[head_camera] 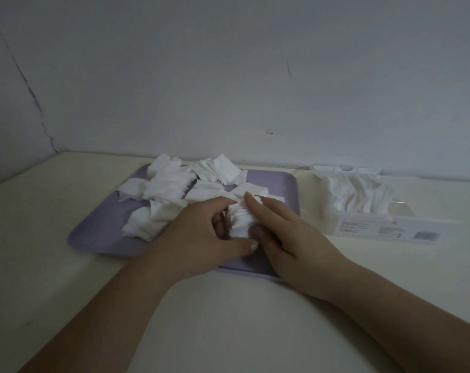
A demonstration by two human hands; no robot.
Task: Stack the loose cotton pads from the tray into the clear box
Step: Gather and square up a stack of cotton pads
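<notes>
A lilac tray [99,235] lies on the cream table, with several loose white square cotton pads [169,187] heaped over its far and left parts. Over the tray's near right part, my left hand [201,238] and my right hand [285,238] press together on a small bundle of pads [239,222] held edge-up between the fingers. To the right of the tray stands the clear box [384,227], with a leaning row of pads [357,192] inside it and a printed label on its front wall.
The table meets a pale wall just behind the tray and box. The box's clear lid [346,168] lies open behind it against the wall. Bare cream tabletop [228,319] stretches toward me, under my forearms.
</notes>
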